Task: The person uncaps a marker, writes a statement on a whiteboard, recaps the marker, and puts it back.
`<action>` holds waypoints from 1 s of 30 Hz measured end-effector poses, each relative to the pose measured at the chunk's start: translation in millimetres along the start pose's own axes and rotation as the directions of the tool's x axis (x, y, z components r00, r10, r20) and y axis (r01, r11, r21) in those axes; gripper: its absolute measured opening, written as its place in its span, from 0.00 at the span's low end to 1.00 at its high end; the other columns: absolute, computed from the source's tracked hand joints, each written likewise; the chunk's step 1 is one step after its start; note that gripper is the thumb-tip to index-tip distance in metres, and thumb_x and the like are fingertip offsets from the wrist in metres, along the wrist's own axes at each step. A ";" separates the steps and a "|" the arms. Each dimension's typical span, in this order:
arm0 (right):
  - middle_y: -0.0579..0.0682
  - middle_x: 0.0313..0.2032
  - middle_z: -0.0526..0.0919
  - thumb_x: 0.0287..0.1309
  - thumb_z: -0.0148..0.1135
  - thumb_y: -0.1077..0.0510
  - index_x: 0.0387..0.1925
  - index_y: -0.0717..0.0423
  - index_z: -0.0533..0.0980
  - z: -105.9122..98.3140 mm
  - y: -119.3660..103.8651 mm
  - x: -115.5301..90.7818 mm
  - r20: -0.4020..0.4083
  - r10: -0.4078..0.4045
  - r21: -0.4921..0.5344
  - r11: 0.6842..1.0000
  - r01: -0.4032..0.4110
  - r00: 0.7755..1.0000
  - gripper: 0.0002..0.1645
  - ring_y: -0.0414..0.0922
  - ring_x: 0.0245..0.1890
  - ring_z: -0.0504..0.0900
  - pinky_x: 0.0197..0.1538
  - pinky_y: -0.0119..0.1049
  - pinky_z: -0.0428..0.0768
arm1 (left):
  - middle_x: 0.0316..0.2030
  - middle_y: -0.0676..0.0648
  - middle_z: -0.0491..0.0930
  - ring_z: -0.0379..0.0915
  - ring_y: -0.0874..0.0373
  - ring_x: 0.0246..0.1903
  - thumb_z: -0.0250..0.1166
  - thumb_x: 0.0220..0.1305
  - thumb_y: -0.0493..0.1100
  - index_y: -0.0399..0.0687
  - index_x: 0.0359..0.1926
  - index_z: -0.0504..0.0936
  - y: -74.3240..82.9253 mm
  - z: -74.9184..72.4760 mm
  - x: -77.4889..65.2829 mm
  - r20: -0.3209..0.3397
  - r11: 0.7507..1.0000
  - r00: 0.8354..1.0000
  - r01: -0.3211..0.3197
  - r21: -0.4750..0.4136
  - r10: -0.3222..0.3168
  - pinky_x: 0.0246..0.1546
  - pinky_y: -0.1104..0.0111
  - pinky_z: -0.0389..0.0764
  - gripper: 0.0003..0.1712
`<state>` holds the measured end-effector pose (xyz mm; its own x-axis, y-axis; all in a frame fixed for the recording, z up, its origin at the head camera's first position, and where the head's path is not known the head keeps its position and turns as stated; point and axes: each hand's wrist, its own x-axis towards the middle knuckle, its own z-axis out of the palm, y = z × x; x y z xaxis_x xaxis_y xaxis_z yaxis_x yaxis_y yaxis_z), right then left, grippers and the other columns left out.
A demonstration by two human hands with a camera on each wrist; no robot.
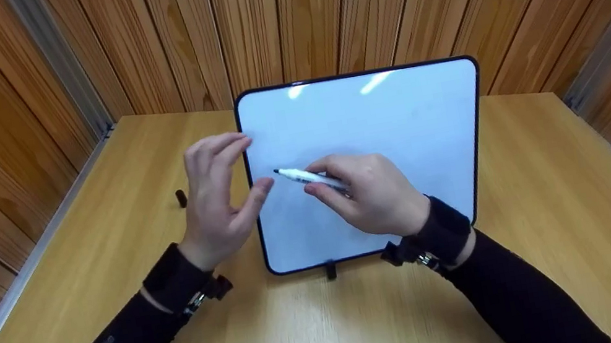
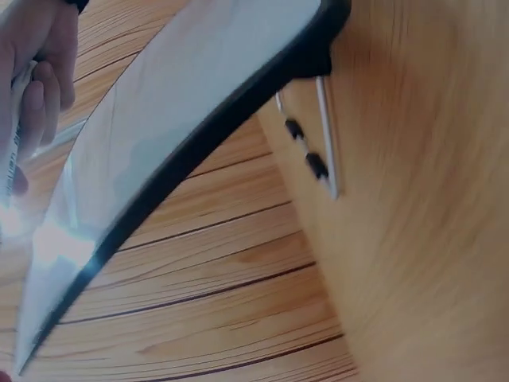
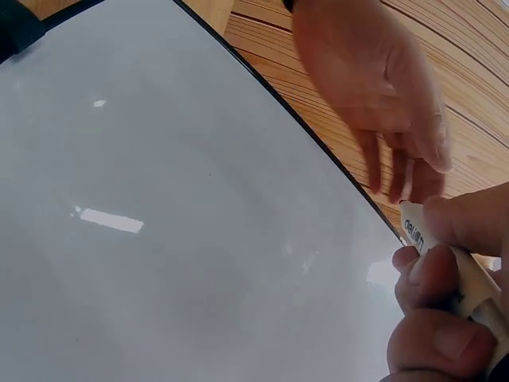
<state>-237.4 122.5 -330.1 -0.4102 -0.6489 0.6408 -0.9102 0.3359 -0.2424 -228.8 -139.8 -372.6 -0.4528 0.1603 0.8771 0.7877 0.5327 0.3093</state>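
My right hand (image 1: 372,191) grips a white marker (image 1: 306,177), its dark tip bare and aimed left. Behind the marker stands a whiteboard (image 1: 372,122) with a thin black frame, propped up and leaning back. My left hand (image 1: 216,197) is at the board's left edge, thumb and fingers spread apart with nothing between them. In the right wrist view, printed letters show on the marker (image 3: 417,231) between thumb and fingers. To the left of the left hand, a small black cap (image 1: 181,198) is on the table.
The wooden table (image 1: 321,332) runs up to plank walls (image 1: 309,13) at the back and sides. A black foot (image 1: 331,270) shows under the board's lower edge. Behind the board, a thin metal support (image 2: 326,135) with black sleeves reaches the table.
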 end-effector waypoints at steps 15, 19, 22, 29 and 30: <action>0.52 0.40 0.92 0.80 0.70 0.57 0.53 0.64 0.86 -0.6 -3.2 -0.6 0.047 0.013 -0.002 1.000 -0.013 0.999 0.13 0.38 0.24 0.76 0.29 0.34 0.80 | 0.50 0.46 0.91 0.74 0.42 0.56 0.74 0.78 0.43 0.42 0.57 0.90 12.2 8.4 6.8 0.197 0.937 0.942 -0.305 0.172 0.270 0.74 0.37 0.61 0.14; 0.51 0.40 0.92 0.80 0.70 0.56 0.53 0.63 0.87 -2.3 -3.8 -0.3 0.059 0.026 0.018 0.999 -0.027 0.998 0.13 0.38 0.23 0.74 0.30 0.34 0.79 | 0.46 0.47 0.91 0.73 0.42 0.54 0.73 0.79 0.42 0.42 0.53 0.91 12.6 7.6 7.1 0.191 0.934 0.942 -0.311 0.175 0.277 0.73 0.39 0.62 0.09; 0.50 0.40 0.92 0.80 0.70 0.56 0.53 0.62 0.87 -5.1 -2.8 0.0 0.066 0.041 0.053 0.998 -0.045 0.997 0.13 0.39 0.26 0.76 0.31 0.34 0.79 | 0.44 0.47 0.90 0.72 0.43 0.53 0.73 0.79 0.42 0.42 0.52 0.91 13.1 6.6 7.8 0.187 0.940 0.947 -0.293 0.175 0.261 0.71 0.39 0.62 0.09; 0.51 0.44 0.92 0.78 0.71 0.62 0.55 0.64 0.86 -13.3 0.6 0.5 0.036 0.102 0.295 0.950 -0.108 0.994 0.11 0.41 0.31 0.82 0.36 0.32 0.81 | 0.44 0.46 0.89 0.70 0.43 0.54 0.73 0.79 0.44 0.42 0.53 0.91 13.1 5.0 7.4 0.161 0.969 0.970 -0.203 0.142 0.179 0.71 0.37 0.58 0.10; 0.52 0.45 0.92 0.77 0.71 0.64 0.55 0.65 0.85 -13.8 0.9 0.5 0.033 0.116 0.348 0.930 -0.120 0.993 0.11 0.42 0.33 0.83 0.37 0.32 0.83 | 0.44 0.46 0.89 0.70 0.43 0.54 0.73 0.79 0.44 0.42 0.53 0.91 13.4 4.8 7.1 0.158 0.973 0.973 -0.190 0.131 0.169 0.71 0.37 0.57 0.11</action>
<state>-237.6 131.9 -320.0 -0.5145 -0.6277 0.5841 -0.8171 0.1525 -0.5559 -223.4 -127.5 -364.0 -0.3734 0.3774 0.8474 0.7977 0.5969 0.0857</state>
